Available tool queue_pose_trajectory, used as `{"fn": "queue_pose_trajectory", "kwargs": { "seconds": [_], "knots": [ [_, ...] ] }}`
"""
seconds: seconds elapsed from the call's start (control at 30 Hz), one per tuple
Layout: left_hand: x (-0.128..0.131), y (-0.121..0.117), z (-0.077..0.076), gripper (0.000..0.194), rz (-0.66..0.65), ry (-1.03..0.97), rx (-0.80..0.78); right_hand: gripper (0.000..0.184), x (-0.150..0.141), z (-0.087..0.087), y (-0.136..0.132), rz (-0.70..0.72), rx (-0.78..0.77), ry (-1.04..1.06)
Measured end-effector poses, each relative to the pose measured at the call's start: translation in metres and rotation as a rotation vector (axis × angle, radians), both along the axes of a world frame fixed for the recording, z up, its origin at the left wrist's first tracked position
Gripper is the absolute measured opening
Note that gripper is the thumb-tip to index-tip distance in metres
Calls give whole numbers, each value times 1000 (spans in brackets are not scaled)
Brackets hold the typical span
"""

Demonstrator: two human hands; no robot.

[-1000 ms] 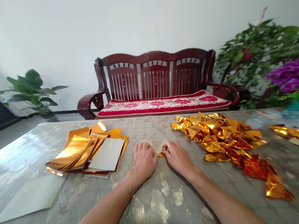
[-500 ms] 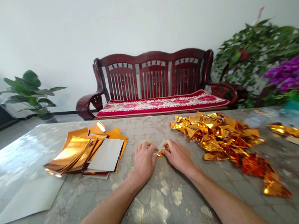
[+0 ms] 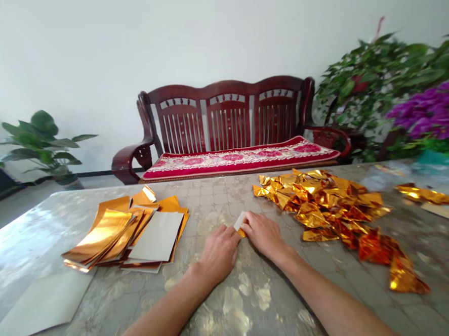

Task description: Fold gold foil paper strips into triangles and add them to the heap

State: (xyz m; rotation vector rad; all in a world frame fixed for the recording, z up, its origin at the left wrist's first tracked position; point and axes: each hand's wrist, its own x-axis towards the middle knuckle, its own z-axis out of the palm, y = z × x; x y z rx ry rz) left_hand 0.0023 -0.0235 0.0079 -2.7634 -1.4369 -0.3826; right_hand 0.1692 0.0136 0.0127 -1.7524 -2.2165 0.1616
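Both hands meet at a small piece of gold foil paper (image 3: 240, 222) in the middle of the table; its pale back faces up and a bit of gold shows below. My left hand (image 3: 221, 249) has its fingers curled together at the paper's left edge. From the other side, my right hand (image 3: 264, 232) pinches the paper with thumb and fingers. Much of the piece is hidden by the fingers. Left of the hands lies a loose stack of gold foil sheets (image 3: 107, 233), with a pale-backed sheet (image 3: 158, 236) on top. To the right spreads a heap of folded gold foil pieces (image 3: 317, 198).
A large pale sheet (image 3: 43, 308) lies at the table's left front. Clear plastic wrapping (image 3: 387, 176) and another gold foil piece (image 3: 429, 194) are at the far right. Beyond the table (image 3: 203, 316) stands a dark red wooden bench (image 3: 229, 122), with plants on both sides.
My left fingers have closed in toward the right hand, and the paper's pale part now looks narrower and flatter. The view has shifted slightly.
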Motion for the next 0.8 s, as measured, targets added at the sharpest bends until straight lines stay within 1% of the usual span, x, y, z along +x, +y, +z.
{"fn": "queue_pose_trajectory", "kwargs": {
  "seconds": [0.1, 0.2, 0.27, 0.37, 0.47, 0.57, 0.63, 0.7, 0.8],
  "knots": [
    [3, -4, 2, 17, -18, -5, 17, 11, 3, 1, -3, 46, -2, 4],
    [6, -6, 1, 19, -54, -41, 14, 10, 9, 2, -6, 118, -24, 23],
    [7, -3, -1, 20, -88, -72, 9, 10, 13, 2, -7, 159, -32, 50],
    [7, 3, -3, 17, -128, -108, 1, 13, 18, 1, -3, 183, -51, 95],
    [8, 5, -4, 14, -132, -113, 0, 14, 21, -2, 3, 144, -78, 156],
    [10, 0, -4, 16, -131, -110, -10, 14, 25, -5, 8, 16, -23, 205],
    [11, -4, -5, 17, -134, -85, -24, 13, 27, -6, 10, -56, 7, 193],
    [12, -7, -7, 15, -137, -63, -29, 13, 29, -6, 10, -73, 3, 160],
    [13, -8, -10, 11, -124, -74, -29, 10, 27, -3, 8, -58, -17, 111]
  ]
}}
